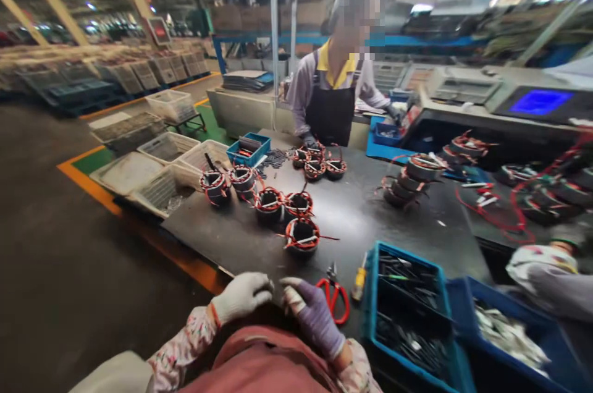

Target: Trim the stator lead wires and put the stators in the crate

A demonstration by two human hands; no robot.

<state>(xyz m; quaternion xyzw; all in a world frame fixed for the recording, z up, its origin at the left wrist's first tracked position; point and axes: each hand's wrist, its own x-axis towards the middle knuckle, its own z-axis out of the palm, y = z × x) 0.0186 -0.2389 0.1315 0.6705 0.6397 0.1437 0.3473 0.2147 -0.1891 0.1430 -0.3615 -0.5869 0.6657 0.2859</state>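
My left hand, in a white knit glove, rests at the table's near edge. Its fingers are loosely bent and appear to hold nothing. Facing it is my right hand in a purple glove with whitish fingertips, its fingers extended leftward and no object visible in them. A small gap separates the two hands. Just right of my right hand lie red-handled scissors and a yellow-handled screwdriver. Beyond the hands stands a wound motor stator with orange-red lacing and loose leads; several similar stators sit behind it.
A blue bin of black strips and a darker bin of white pieces stand at right. A co-worker stands across the dark table; another person's sleeve enters at right. Stacked stators and crates flank the table.
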